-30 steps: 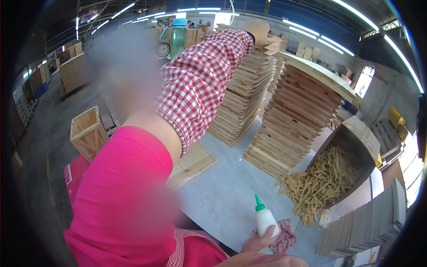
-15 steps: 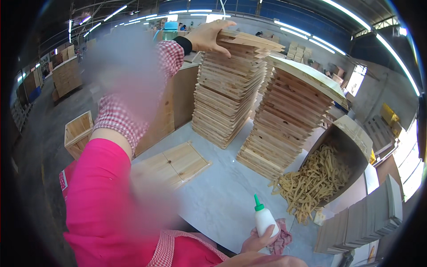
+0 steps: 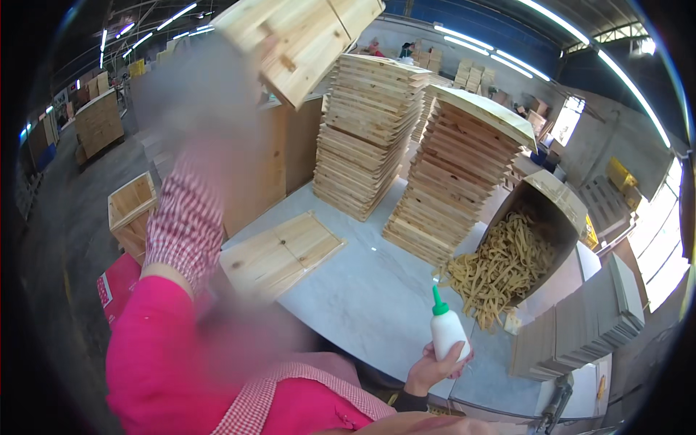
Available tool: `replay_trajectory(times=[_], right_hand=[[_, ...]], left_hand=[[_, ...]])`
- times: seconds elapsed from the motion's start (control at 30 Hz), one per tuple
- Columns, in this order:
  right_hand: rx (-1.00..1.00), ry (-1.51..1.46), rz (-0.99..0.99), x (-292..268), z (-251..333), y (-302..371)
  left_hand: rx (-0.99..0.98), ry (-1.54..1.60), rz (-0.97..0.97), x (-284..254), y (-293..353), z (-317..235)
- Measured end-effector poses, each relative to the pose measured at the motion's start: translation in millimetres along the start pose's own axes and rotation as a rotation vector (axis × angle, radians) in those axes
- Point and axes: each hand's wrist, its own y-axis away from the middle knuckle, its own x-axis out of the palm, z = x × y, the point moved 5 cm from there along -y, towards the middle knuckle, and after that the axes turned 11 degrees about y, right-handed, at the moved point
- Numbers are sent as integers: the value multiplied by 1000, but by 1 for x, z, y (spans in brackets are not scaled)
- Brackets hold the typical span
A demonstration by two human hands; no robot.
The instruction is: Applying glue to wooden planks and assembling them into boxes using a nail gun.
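A pale wooden panel (image 3: 308, 47) made of joined boards is held up and tilted at the top of the view, left of the tall stack. My left hand (image 3: 264, 58) grips its left edge; a blurred patch covers most of that hand and its wrist. Near the front edge of the table, my right hand (image 3: 428, 371) is closed round a white squeeze bottle (image 3: 447, 333) with a green pointed nozzle, tip upward. Two tall stacks of similar panels stand on the table, the left stack (image 3: 366, 138) and the right stack (image 3: 453, 181). Another panel (image 3: 283, 250) lies flat at the left.
On the right, a tipped cardboard box (image 3: 554, 203) spills tan strips (image 3: 500, 272) onto the pale tabletop (image 3: 355, 290). Grey boards (image 3: 573, 326) stand in a row beyond it. An open wooden box (image 3: 132, 210) sits left of the table.
My left hand has lifted a panel off the left stack and brought it leftward and up. My right hand has raised the bottle slightly and moved it right.
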Motion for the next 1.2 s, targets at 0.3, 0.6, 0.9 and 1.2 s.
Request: replay_trajectory(times=[0.3,0.6,0.9,1.2], right_hand=[[-46,-90,62,-40,15,-10],[-147,33,185,-36,10,-16],[-24,141,331,19,-106,-96],[138,307,511,67,-147,-116]], left_hand=[[-789,470,-332,-57,309,-28],[-1420,425,-583,-85,533,22],[-1788,201,-552,-97,550,-1],[-1932,275,-517,-94,528,-18]])
